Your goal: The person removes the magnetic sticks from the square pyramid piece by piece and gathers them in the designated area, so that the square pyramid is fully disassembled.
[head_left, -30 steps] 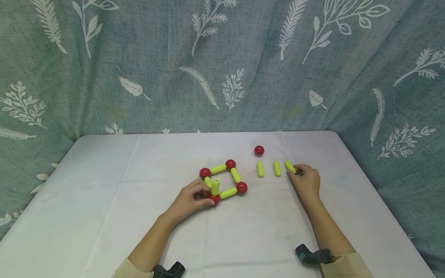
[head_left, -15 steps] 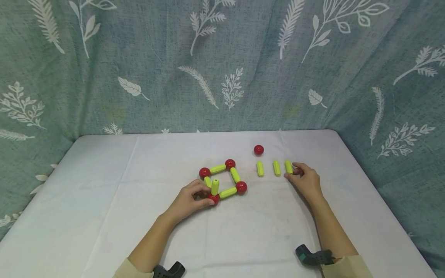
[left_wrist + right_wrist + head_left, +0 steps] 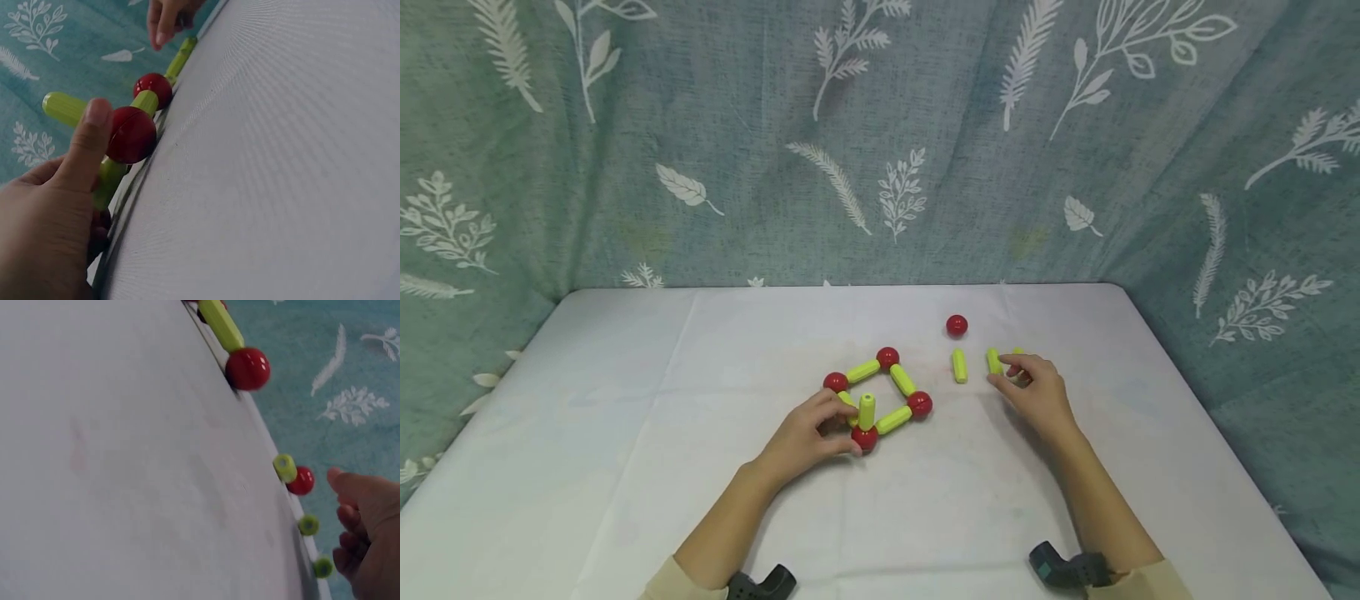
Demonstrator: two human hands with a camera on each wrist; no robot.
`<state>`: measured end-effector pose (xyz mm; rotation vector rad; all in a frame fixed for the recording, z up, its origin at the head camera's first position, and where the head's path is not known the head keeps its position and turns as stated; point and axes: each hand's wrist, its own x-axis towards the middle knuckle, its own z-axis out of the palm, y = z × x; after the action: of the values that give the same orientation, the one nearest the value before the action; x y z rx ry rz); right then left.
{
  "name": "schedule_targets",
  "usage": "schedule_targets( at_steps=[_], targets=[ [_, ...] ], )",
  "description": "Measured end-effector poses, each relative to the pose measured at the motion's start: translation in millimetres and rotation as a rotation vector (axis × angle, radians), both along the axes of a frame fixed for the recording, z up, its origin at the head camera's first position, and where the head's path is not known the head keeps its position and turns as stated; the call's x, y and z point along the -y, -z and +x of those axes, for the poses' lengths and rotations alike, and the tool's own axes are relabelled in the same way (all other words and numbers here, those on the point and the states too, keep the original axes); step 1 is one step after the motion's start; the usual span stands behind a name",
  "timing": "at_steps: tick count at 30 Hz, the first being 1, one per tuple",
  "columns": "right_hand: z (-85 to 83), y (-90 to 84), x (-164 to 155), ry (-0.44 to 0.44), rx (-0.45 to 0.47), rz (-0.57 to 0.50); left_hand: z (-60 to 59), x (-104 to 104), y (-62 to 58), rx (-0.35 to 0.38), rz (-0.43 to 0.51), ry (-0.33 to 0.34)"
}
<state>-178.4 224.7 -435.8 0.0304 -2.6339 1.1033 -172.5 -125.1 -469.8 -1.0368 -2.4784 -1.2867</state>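
White-clothed table [image 3: 925, 500], ball-and-rod frame [image 3: 902, 380], lone red ball [image 3: 957, 326], three loose yellow-green rods [image 3: 959, 367]

The left hand [image 3: 47, 215] holds the nearer red ball [image 3: 134, 135], its thumb [image 3: 84, 147] lying against the ball's side. An upper green rod [image 3: 61, 107] juts out behind the thumb, and a lower green rod [image 3: 110, 182] extends below the ball. A middle green rod [image 3: 147, 102] runs between that ball and a farther red ball [image 3: 154, 86]. Past it lies a far green rod [image 3: 181, 59], near the right hand [image 3: 172, 17] at the top edge. A white-covered table [image 3: 269, 162] slants beside a teal cloth [image 3: 87, 31] with white leaves.
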Motion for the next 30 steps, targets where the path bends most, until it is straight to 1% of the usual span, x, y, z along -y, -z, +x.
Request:
schedule_targets(
  at_steps=[3,6,8,10,12,14,16,19,22,26,29,30],
  targets=[
    [1.8,1.4,14,-0.095,-0.018,-0.011,-3.1,3,0.4,-0.017,0.036,-0.06],
    [2.7,4.7,27,-0.183,-0.029,-0.021,-4.9,5,-0.8,-0.001,0.052,-0.162],
    [3.3,7.0,36,-0.229,-0.026,-0.022,-5.6,6,-1.1,0.041,0.049,-0.215],
    [3.9,8.4,43,-0.272,-0.015,-0.032,-6.1,6,-1.8,0.107,0.033,-0.238],
    [4.7,9.2,51,-0.312,0.003,-0.037,-6.5,6,-1.7,0.158,0.002,-0.235],
    [5.5,9.5,57,-0.35,0.02,-0.038,-6.5,6,-2.0,0.2,-0.012,-0.218],
    [5.8,9.8,62,-0.388,0.036,-0.041,-6.5,6,-1.7,0.21,-0.025,-0.207],
    [6.3,10.2,66,-0.41,0.053,-0.043,-6.1,6,-1.1,0.189,-0.023,-0.205],
    [6.5,10.3,66,-0.4,0.05,-0.044,-5.7,5,-1.1,0.142,-0.01,-0.204],
    [6.7,10.3,66,-0.359,0.001,-0.044,-5.6,4,-1.4,0.087,-0.013,-0.195],
    [6.5,11.3,66,-0.34,-0.046,-0.051,-5.2,3,-1.6,0.074,-0.034,-0.161],
    [6.3,11.5,65,-0.352,-0.059,-0.063,-5.1,3,-1.7,0.066,-0.047,-0.149]
  ],
)
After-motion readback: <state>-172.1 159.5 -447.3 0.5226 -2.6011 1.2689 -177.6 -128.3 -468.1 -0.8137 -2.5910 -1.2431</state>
